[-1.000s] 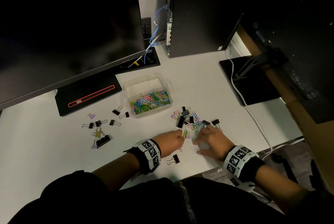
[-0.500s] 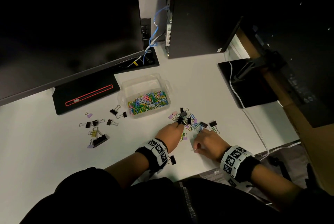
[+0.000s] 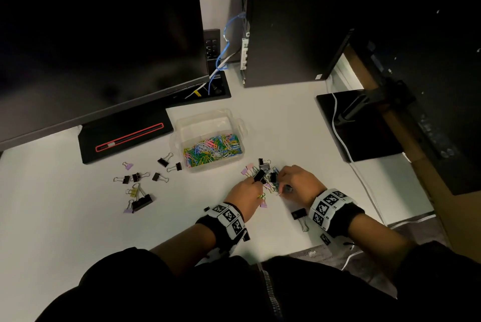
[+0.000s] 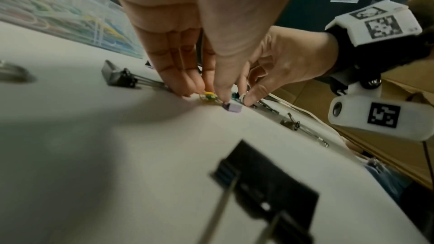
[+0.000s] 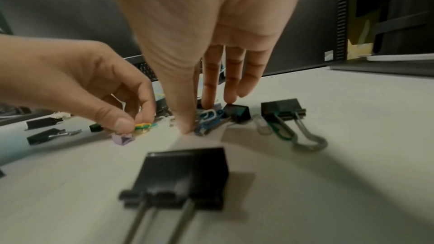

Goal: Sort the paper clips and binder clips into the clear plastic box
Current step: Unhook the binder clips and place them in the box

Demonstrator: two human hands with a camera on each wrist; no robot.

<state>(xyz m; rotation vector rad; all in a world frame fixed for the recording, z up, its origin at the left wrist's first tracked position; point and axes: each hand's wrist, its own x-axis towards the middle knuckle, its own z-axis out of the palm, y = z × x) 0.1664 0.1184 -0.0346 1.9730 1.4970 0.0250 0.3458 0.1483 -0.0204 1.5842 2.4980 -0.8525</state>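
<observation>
Left hand (image 3: 246, 193) pinches yellow and green paper clips (image 5: 143, 126) between thumb and fingertips at the white desk (image 3: 65, 217), just beside a lilac binder clip (image 4: 232, 108). Right hand (image 3: 299, 182) — thumb and straight fingers pressed down around blue and white paper clips (image 5: 207, 117) in the mixed pile; whether it grips them, I cannot tell. Clear plastic box (image 3: 208, 124) sits just beyond the pile — near compartment full of coloured paper clips, black binder clips (image 3: 141, 202) scattered to its left.

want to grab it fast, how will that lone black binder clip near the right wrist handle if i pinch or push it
The black binder clip looks rigid, so a pinch on its body should hold. It lies flat with both wire handles on the desk, so a push would likely slide it, not roll it. The handles probably swing loosely, a poorer grip.
</observation>
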